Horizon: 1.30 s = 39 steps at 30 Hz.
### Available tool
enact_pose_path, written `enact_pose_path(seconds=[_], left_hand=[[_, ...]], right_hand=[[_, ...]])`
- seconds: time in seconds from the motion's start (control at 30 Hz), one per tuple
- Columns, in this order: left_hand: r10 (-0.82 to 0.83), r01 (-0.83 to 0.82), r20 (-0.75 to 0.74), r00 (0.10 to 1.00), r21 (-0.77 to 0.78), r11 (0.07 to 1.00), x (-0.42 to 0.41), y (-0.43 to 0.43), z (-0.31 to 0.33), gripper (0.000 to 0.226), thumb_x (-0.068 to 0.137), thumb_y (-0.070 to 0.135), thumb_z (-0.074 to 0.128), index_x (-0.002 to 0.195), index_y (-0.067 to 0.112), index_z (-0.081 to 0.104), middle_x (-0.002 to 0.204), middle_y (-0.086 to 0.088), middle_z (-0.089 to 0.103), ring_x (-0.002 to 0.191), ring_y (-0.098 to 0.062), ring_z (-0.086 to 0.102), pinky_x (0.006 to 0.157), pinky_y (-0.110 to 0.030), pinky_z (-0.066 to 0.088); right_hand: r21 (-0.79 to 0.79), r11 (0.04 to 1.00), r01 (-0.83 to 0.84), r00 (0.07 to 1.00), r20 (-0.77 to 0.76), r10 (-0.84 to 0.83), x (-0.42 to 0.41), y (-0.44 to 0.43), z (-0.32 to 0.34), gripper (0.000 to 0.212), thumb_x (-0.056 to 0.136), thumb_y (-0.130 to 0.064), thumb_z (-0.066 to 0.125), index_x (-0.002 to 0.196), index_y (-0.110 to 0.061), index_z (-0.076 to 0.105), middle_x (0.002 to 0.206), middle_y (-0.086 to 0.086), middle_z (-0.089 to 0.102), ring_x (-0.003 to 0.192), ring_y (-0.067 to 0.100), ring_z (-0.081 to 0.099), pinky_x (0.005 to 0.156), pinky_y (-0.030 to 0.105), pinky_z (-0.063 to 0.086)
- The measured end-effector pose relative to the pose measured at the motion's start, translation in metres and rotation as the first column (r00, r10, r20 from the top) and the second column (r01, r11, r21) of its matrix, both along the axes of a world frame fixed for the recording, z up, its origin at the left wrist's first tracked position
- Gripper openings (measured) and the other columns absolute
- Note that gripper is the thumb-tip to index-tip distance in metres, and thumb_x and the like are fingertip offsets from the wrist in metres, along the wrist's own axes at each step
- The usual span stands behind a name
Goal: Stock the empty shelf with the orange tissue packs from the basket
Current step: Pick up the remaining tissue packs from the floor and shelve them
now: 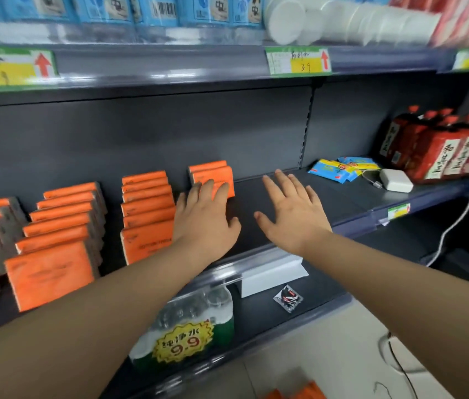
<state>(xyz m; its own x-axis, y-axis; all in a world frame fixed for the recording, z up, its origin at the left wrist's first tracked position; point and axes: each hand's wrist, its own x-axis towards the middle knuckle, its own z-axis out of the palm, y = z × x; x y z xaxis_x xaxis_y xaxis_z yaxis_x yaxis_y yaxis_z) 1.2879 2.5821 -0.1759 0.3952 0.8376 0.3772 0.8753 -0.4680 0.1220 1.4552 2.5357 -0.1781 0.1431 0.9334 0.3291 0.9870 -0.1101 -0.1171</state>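
Observation:
Several rows of orange tissue packs (147,208) stand upright on the dark grey shelf (328,197), filling its left half. At the back of the newest row stand two packs (213,174). My left hand (204,223) reaches over the shelf with straight fingers touching the front of these two packs. My right hand (290,211) hovers open with spread fingers over the bare shelf just to their right, holding nothing. More orange packs (299,393) show at the bottom edge of the view; the basket itself is not visible.
Blue wipe packets (339,168), a white charger (395,180) and red bottles (452,148) sit at the shelf's right end. A bottled water pack (190,329) and a white box (273,275) lie on the lower shelf. Blue packs and white cups fill the upper shelf.

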Motion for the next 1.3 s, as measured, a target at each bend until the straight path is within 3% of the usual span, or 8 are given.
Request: enact_pose_path(seconds=[0.27, 0.6, 0.77, 0.97, 1.1, 1.3], left_hand=[[-0.081, 0.079, -0.019, 0.997, -0.096, 0.992, -0.017, -0.067, -0.035, 0.071, 0.089, 0.043, 0.049, 0.151, 0.024, 0.021, 0.160, -0.006, 0.016, 0.148, -0.026, 0.011, 0.121, -0.046, 0.010], [-0.179, 0.159, -0.070, 0.981, -0.227, 0.961, -0.049, -0.151, -0.110, 0.068, 0.088, 0.041, 0.051, 0.148, 0.019, 0.029, 0.156, -0.007, 0.025, 0.146, -0.027, 0.017, 0.119, -0.048, 0.014], [-0.157, 0.094, -0.142, 0.977, -0.376, 0.922, -0.063, -0.177, -0.166, 0.070, 0.092, 0.044, 0.046, 0.152, 0.020, 0.021, 0.160, -0.007, 0.018, 0.149, -0.025, 0.010, 0.120, -0.049, 0.011], [-0.124, 0.014, -0.175, 0.977, -0.523, 0.852, -0.072, -0.206, -0.236, 0.070, 0.084, 0.041, 0.055, 0.145, 0.017, 0.031, 0.151, -0.008, 0.033, 0.141, -0.027, 0.029, 0.115, -0.045, 0.026], [-0.119, -0.047, -0.201, 0.972, -0.668, 0.743, -0.080, -0.228, -0.288, 0.073, 0.087, 0.043, 0.054, 0.149, 0.018, 0.025, 0.156, -0.007, 0.025, 0.145, -0.025, 0.019, 0.118, -0.043, 0.021], [-0.211, -0.082, -0.302, 0.930, -0.727, 0.681, -0.088, -0.257, -0.353, 0.075, 0.087, 0.049, 0.050, 0.151, 0.020, 0.022, 0.158, -0.005, 0.022, 0.147, -0.024, 0.018, 0.118, -0.040, 0.019]], right_hand=[[-0.131, 0.990, 0.060, 0.998, 0.011, -0.059, 0.000, -0.085, -0.032, 0.072, 0.093, -0.053, 0.035, 0.152, -0.028, 0.003, 0.161, -0.003, -0.002, 0.148, 0.019, -0.002, 0.119, 0.045, 0.004], [-0.310, 0.949, 0.066, 0.994, -0.061, -0.089, -0.025, -0.175, -0.099, 0.072, 0.092, -0.051, 0.040, 0.152, -0.026, 0.008, 0.161, -0.003, 0.002, 0.148, 0.018, 0.001, 0.120, 0.043, 0.006], [-0.422, 0.905, 0.060, 0.990, -0.091, -0.108, -0.040, -0.201, -0.148, 0.074, 0.091, -0.052, 0.040, 0.151, -0.026, 0.006, 0.161, 0.000, 0.002, 0.148, 0.021, 0.005, 0.118, 0.042, 0.009], [-0.554, 0.832, 0.019, 0.966, -0.204, -0.158, -0.055, -0.224, -0.212, 0.073, 0.089, -0.047, 0.042, 0.151, -0.026, 0.009, 0.161, 0.001, 0.006, 0.147, 0.022, 0.006, 0.118, 0.043, 0.009], [-0.627, 0.779, 0.022, 0.957, -0.213, -0.198, -0.059, -0.237, -0.256, 0.075, 0.089, -0.048, 0.046, 0.151, -0.020, 0.014, 0.159, 0.005, 0.014, 0.145, 0.024, 0.016, 0.115, 0.042, 0.019], [-0.714, 0.698, 0.060, 0.919, -0.233, -0.317, -0.063, -0.257, -0.318, 0.060, 0.088, -0.042, 0.048, 0.140, -0.014, 0.032, 0.145, 0.007, 0.035, 0.133, 0.027, 0.036, 0.102, 0.040, 0.033]])
